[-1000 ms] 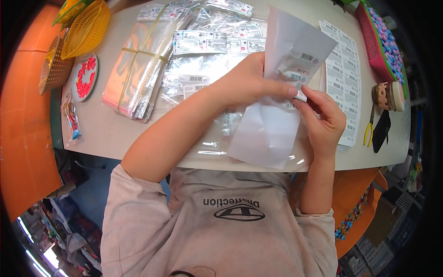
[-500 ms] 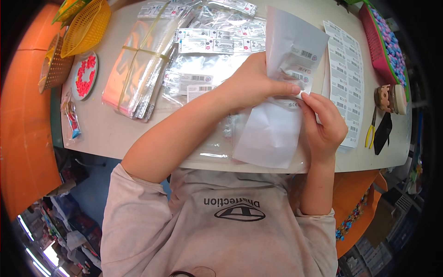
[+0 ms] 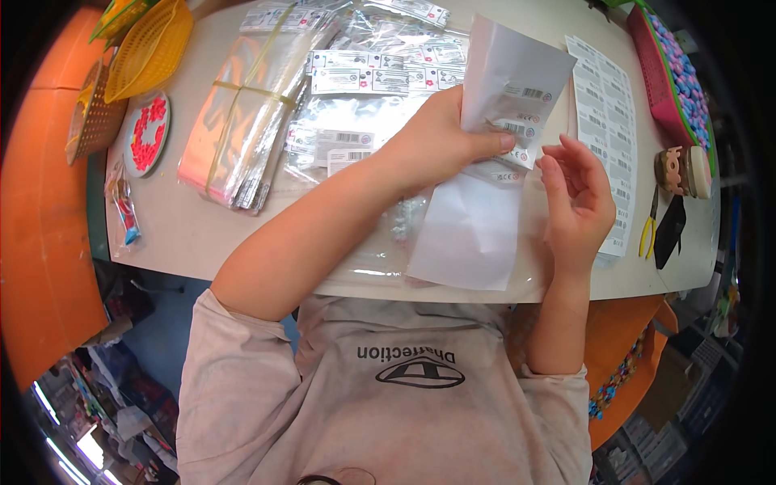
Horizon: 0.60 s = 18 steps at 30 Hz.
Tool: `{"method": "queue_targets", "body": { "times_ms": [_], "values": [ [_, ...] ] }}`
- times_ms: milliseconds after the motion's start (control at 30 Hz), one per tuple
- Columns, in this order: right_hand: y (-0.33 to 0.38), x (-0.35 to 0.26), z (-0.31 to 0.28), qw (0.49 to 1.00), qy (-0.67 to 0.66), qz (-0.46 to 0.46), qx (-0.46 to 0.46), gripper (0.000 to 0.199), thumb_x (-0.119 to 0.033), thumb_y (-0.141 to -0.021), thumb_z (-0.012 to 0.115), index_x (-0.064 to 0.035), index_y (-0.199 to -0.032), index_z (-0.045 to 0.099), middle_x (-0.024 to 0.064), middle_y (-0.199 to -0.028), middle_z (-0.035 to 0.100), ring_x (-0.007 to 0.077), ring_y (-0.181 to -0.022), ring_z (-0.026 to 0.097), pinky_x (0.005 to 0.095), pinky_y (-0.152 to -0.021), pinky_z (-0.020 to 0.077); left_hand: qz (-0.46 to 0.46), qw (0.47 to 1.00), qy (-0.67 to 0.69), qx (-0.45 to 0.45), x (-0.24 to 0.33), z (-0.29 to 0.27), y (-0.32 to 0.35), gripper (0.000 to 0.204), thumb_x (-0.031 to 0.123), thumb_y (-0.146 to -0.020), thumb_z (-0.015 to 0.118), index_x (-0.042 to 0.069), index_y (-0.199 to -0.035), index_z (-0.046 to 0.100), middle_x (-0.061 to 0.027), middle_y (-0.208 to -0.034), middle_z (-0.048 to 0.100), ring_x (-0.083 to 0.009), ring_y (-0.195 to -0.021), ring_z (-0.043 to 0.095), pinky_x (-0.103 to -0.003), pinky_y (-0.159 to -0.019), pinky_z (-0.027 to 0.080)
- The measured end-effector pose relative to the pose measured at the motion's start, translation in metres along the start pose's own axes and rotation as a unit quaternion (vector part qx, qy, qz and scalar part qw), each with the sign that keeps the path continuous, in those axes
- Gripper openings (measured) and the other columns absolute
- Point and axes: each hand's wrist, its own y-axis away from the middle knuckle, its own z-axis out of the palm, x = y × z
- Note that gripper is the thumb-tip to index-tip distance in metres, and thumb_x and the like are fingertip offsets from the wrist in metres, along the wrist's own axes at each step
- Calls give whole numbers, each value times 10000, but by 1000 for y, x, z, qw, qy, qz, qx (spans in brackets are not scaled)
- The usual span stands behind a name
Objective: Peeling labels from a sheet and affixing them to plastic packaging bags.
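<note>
We note a white label backing sheet (image 3: 485, 202), creased and tilted, held above the worktop (image 3: 186, 234). A few small barcode stickers (image 3: 517, 129) remain near its middle. It overlaps clear plastic bags (image 3: 356, 137) lying flat beneath.

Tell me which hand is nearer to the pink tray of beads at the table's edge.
Right. The right hand hovers open beside the label sheet, with only the sticker sheets between it and the pink tray. The left hand pinches the white label sheet farther from the tray.
</note>
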Motion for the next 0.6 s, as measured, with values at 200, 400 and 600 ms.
{"method": "queue_targets", "body": {
  "times_ms": [200,400,600],
  "values": [
    [-4,-2,0,993,-99,61,-20,331,41,-854,694,23,-1175,615,70,-988,661,111,-865,643,225,-753,537,2,999,-6,-47,8,2,5,429,105,-813,740,-34,-1190,592,-121,-1095,667,-170,-975,638,-311,-851,517],
    [0,-2,-1,992,-117,45,-28,341,49,-836,714,19,-1163,619,69,-964,655,113,-849,645,221,-760,536,-6,997,64,-31,18,8,5,427,164,-843,735,-37,-1195,599,-113,-1108,666,-158,-974,636,-305,-862,512],
    [-3,-1,4,995,1,-89,-38,303,61,-807,724,15,-1103,675,86,-922,687,122,-789,662,228,-691,538,12,998,61,-18,12,7,5,381,155,-875,691,-39,-1187,593,-112,-1088,669,-157,-969,633,-305,-865,509]
  ]
}}
